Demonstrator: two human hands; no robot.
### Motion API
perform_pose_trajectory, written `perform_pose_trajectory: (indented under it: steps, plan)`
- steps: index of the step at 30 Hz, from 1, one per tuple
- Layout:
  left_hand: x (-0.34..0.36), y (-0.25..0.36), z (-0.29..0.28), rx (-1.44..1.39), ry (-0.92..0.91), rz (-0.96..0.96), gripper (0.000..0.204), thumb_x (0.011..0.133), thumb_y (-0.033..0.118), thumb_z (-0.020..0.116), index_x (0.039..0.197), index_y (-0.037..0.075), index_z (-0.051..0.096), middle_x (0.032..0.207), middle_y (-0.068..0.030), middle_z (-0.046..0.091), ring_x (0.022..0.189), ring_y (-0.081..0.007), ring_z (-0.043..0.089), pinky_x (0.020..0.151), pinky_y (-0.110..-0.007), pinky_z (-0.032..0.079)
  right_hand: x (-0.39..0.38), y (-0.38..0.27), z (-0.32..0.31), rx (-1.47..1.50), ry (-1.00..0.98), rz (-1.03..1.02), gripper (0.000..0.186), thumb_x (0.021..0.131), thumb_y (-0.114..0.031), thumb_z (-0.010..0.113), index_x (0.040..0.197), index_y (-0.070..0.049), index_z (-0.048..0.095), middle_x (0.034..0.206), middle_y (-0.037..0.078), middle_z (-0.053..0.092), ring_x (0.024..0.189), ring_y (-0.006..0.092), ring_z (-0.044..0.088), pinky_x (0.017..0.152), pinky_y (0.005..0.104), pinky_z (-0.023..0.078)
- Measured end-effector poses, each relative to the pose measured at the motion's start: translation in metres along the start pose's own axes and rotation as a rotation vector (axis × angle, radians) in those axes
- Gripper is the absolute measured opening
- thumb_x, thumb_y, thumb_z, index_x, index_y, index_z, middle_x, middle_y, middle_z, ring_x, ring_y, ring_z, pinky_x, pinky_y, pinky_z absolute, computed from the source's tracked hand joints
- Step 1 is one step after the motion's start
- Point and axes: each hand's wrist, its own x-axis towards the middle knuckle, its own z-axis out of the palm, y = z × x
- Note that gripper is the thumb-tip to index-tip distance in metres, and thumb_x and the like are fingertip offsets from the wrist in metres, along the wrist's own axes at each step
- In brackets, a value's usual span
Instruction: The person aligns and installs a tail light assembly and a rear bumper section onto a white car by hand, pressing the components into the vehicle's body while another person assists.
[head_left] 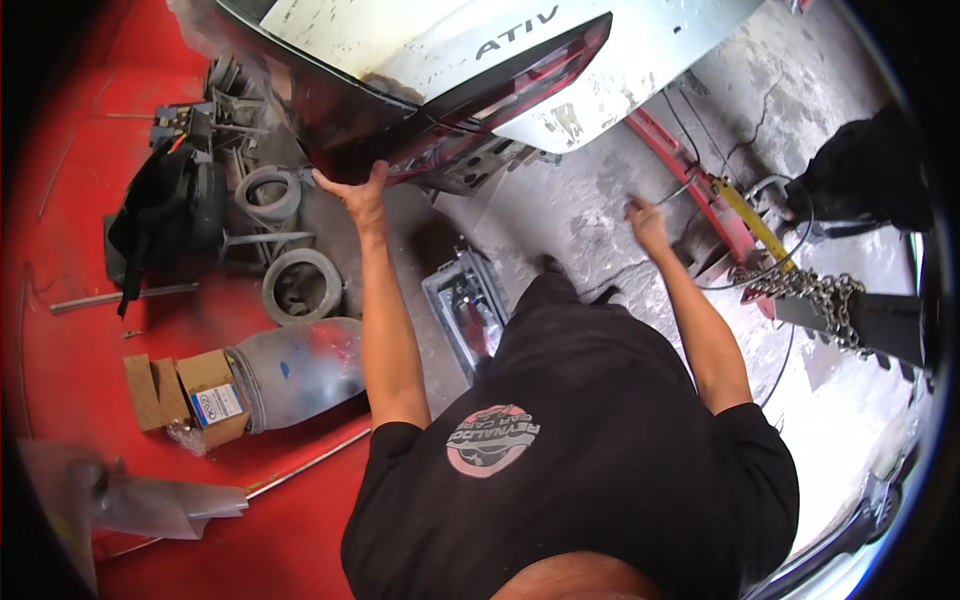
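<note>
A white car's rear end, with a dark red tail lamp, hangs over the top of the view. My left hand reaches up to it. The palm presses under the dark lower edge of the rear panel and the fingers curl around that edge. My right hand is stretched out over the grey concrete floor with fingers apart and nothing in it. It is just left of a red metal beam. My black T-shirt fills the lower middle.
A chrome-edged lamp housing lies on the floor between my arms. On the red floor at left lie round metal rings, a grey drum, cardboard boxes and black parts. A chain and a person in dark clothes are at right.
</note>
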Motion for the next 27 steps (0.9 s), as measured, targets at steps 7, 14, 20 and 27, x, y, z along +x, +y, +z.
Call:
perform_pose_trajectory:
  steps: [7, 14, 20, 27]
  plan:
    - [-0.016, 0.022, -0.005, 0.098, -0.002, -0.088, 0.130, 0.079, 0.031, 0.090, 0.160, -0.004, -0.005, 0.165, -0.0241, 0.015, 0.151, -0.0320, 0.021, 0.125, -0.045, 0.015, -0.085, -0.182, 0.064, 0.199, -0.507, -0.153, 0.072, 0.093, -0.028, 0.062, 0.156, -0.003, 0.037, 0.141, 0.030, 0.057, 0.129, 0.0414, 0.058, 0.110, 0.0442, 0.044]
    - [-0.006, 0.014, -0.019, -0.060, -0.117, -0.127, 0.118, 0.088, 0.027, 0.083, 0.162, 0.000, -0.006, 0.166, -0.0196, 0.016, 0.148, -0.0320, 0.029, 0.124, -0.043, 0.021, -0.044, -0.335, 0.134, 0.745, -0.255, -0.054, 0.105, 0.094, -0.044, 0.062, 0.157, 0.016, 0.002, 0.149, 0.041, 0.042, 0.143, 0.0414, 0.045, 0.116, 0.0380, 0.036]
    - [0.001, 0.012, -0.024, 0.078, -0.138, -0.092, 0.120, 0.085, 0.023, 0.084, 0.163, 0.002, -0.004, 0.167, -0.0216, 0.012, 0.151, -0.0318, 0.023, 0.125, -0.045, 0.019, -0.029, -0.373, 0.193, 1.152, -0.049, 0.176, 0.116, 0.099, -0.059, 0.056, 0.154, 0.015, -0.014, 0.161, 0.038, 0.022, 0.152, 0.0385, 0.027, 0.121, 0.0391, 0.027]
    - [0.002, 0.009, -0.029, 0.015, -0.174, -0.004, 0.123, 0.084, 0.025, 0.085, 0.162, 0.000, -0.006, 0.169, -0.0237, 0.006, 0.156, -0.0322, 0.012, 0.127, -0.047, 0.011, -0.026, -0.398, 0.221, 1.117, 0.178, 0.203, 0.112, 0.102, -0.054, 0.054, 0.154, 0.010, -0.022, 0.163, 0.039, 0.012, 0.154, 0.0393, 0.021, 0.122, 0.0407, 0.026]
